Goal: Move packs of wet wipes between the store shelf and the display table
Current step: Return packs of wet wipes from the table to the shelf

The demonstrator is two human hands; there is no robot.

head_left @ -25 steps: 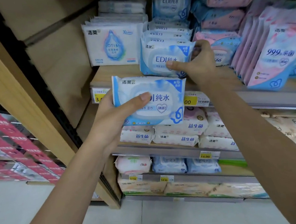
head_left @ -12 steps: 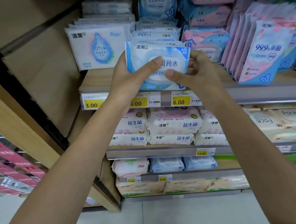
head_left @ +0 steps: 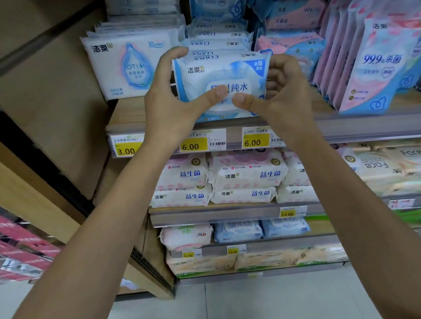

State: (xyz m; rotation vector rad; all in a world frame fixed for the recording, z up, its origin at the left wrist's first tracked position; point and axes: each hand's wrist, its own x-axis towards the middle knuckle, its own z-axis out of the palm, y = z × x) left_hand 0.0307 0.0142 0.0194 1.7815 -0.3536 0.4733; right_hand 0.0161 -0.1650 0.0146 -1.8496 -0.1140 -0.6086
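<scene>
A blue and white pack of wet wipes (head_left: pixel 226 73) stands upright at the front of the upper shelf (head_left: pixel 351 124), in front of a row of like packs (head_left: pixel 217 43). My left hand (head_left: pixel 168 105) grips its left end, thumb across the front. My right hand (head_left: pixel 280 97) grips its right end, thumb on the front, the fingers curled behind. The two thumbs nearly meet on the pack's label.
White lotion tissue packs (head_left: pixel 133 65) stand to the left, pink and blue packs (head_left: pixel 376 55) to the right. Lower shelves hold white wipe packs (head_left: pixel 245 176) and blue ones (head_left: pixel 237 231). Yellow price tags (head_left: pixel 193 144) line the shelf edge. A wooden side panel (head_left: pixel 40 126) rises at left.
My left hand has lifted its pack from below the shelf edge up onto the upper shelf. My right hand came to grip the same pack's right end.
</scene>
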